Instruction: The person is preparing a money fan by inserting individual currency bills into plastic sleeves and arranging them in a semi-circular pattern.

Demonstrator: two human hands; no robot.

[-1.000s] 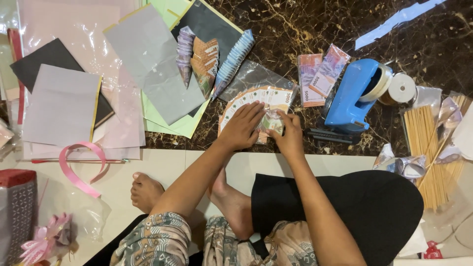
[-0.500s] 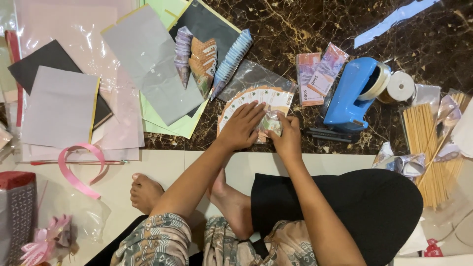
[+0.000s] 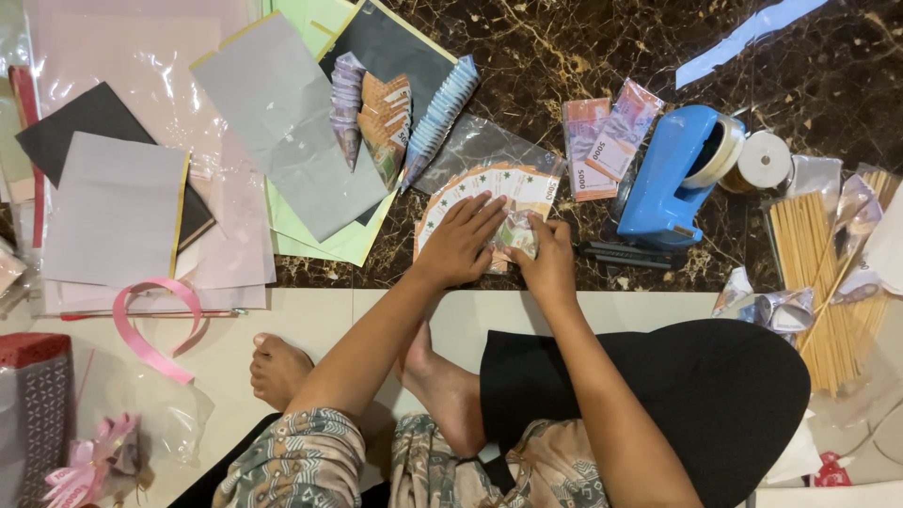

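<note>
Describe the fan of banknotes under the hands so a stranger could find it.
Find the blue tape dispenser on the dark marble floor. Left of it, the fan of banknotes lies under the left hand and right hand. Only these notes spread flat in an arc.

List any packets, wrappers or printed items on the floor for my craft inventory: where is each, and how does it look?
Clear plastic bag: above the hands, flat, see-through.
Fan of banknotes: under left hand, orange-white.
Two banknote bundles: left of the blue tape dispenser, pink.
Patterned box: bottom left, red-topped.
</note>
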